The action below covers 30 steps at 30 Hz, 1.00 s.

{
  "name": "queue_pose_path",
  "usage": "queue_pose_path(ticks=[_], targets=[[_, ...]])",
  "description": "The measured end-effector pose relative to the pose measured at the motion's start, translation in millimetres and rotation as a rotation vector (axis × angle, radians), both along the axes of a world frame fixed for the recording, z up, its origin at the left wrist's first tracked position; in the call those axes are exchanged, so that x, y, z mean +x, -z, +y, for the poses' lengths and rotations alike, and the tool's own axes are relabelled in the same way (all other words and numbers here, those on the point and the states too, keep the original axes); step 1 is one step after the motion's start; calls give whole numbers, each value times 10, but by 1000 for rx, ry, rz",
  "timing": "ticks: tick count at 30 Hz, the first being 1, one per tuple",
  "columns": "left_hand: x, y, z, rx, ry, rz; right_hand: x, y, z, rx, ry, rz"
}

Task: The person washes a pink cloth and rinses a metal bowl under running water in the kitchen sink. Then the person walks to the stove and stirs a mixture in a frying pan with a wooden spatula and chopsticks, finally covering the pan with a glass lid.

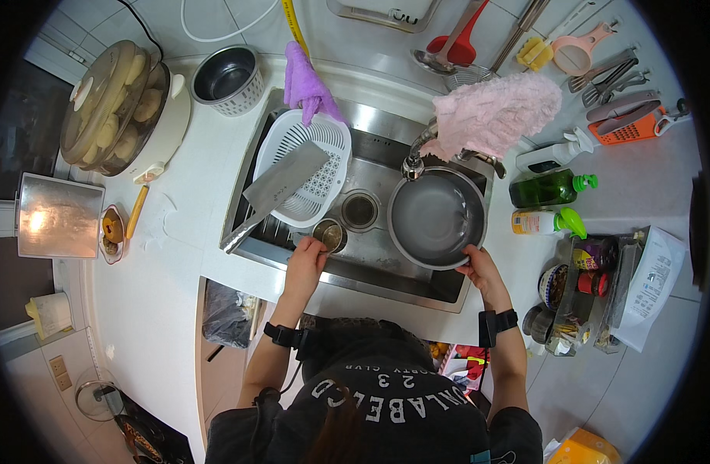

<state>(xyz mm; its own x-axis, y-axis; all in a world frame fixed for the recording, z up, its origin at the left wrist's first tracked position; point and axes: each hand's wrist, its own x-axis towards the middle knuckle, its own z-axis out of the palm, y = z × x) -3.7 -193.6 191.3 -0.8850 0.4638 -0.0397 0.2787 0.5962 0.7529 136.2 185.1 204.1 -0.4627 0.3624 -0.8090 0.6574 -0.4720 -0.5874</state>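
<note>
My right hand (479, 265) grips the near rim of a grey round pan (438, 217), which sits in the steel sink (384, 284) under the faucet (413, 167). At the sink's lower left, my left hand (306, 262) holds the edge of a small round strainer or drain basket (330, 235); which of these cannot be told. Just beyond that hand, a white plastic colander (304, 209) leans in the sink. A cleaver (282, 177) lies across it, its metal handle reaching over the sink's left edge. The round drain (359, 210) shows between colander and pan.
A purple cloth (308, 84) hangs behind the colander, and a pink cloth (494, 113) covers the faucet's top. A grey pot (227, 80) and a lidded electric steamer (120, 116) stand left. Right are a green soap bottle (543, 188), a pump bottle (534, 222) and a jar rack (575, 301).
</note>
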Motion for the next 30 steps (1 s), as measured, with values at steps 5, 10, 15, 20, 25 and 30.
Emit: queue_pose_path(ticks=[5, 10, 15, 20, 25, 30], targets=[[5, -7, -1, -5, -9, -16, -12, -49, -24, 16, 2, -7], [0, 3, 1, 10, 1, 0, -21, -91, -51, 41, 19, -46], [-4, 9, 6, 15, 7, 1, -10, -100, -61, 27, 60, 29], [-6, 4, 14, 18, 18, 9, -3, -123, -63, 41, 65, 23], [-8, 6, 25, 32, 22, 16, -3, -152, -78, 61, 74, 3], [-18, 7, 30, 34, 34, 44, 0, -155, -82, 39, 83, 25]])
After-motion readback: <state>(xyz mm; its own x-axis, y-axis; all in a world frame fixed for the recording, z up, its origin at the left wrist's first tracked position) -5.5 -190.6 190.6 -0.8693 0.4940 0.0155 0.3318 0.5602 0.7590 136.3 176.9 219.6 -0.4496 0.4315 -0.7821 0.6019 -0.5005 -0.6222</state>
